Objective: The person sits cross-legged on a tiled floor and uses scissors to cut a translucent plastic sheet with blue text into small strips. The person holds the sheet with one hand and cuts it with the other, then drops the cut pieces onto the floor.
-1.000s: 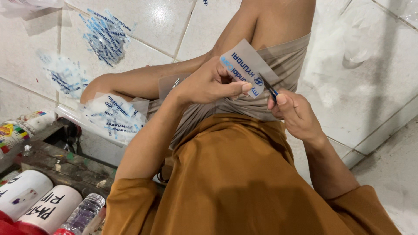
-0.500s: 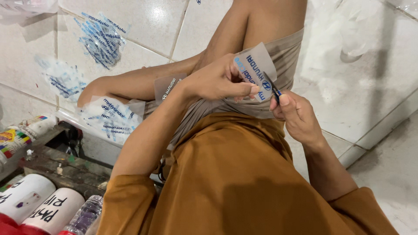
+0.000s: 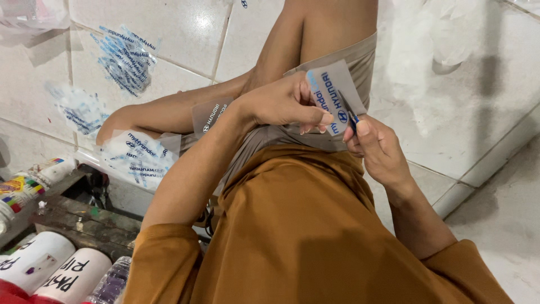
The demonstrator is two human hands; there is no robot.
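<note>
Barely shifted, my left hand [image 3: 281,104] fingers pinch the grey sticker sheet [image 3: 336,93]; right hand [image 3: 378,149] fingers grip a thin blue-tipped tool [image 3: 350,115].

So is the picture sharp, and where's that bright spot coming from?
Head view: the left hand and the grey sticker sheet look sharp; glare shines on the white floor tile at the top; the bottles at the lower left edge look softer.

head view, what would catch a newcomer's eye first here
At centre, the left hand pinches a translucent grey sticker sheet with blue lettering, while the right hand works a small blue-handled tool against it. Loose clear stickers lie scattered on the white tiled floor at upper left, and more sit on the person's knee.
</note>
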